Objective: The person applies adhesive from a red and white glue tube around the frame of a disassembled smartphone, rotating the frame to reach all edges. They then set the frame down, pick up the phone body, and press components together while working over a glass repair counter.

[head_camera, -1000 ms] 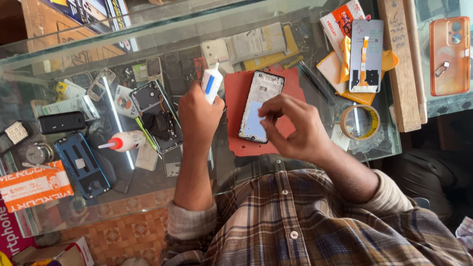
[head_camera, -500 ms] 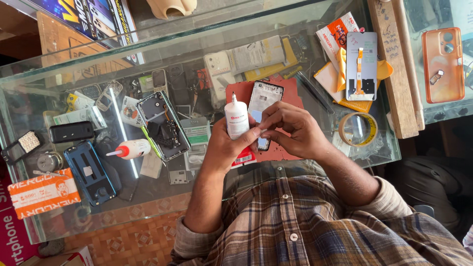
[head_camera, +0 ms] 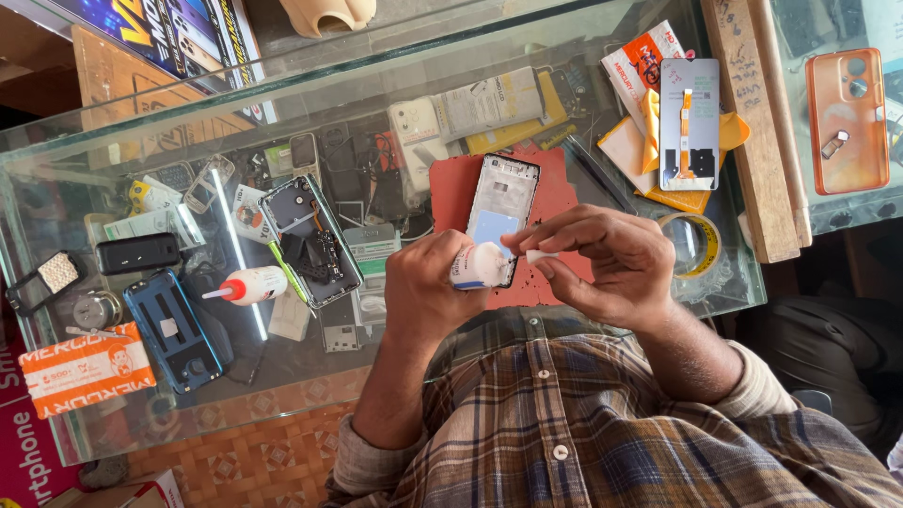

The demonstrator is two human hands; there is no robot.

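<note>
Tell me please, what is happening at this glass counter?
A person in a checked shirt works at a glass counter. The left hand holds a small white bottle, and the right hand pinches a small white cap at its tip. Just beyond the hands, a phone frame lies on a red mat. Another bottle with a red nozzle and a tape roll lie nearby.

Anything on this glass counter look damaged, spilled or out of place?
Nothing looks spilled. The opened phone lies with its back off and insides exposed, askew beside the red mat. A red-tipped glue bottle lies tipped on its side. Loose parts clutter the glass counter.
</note>
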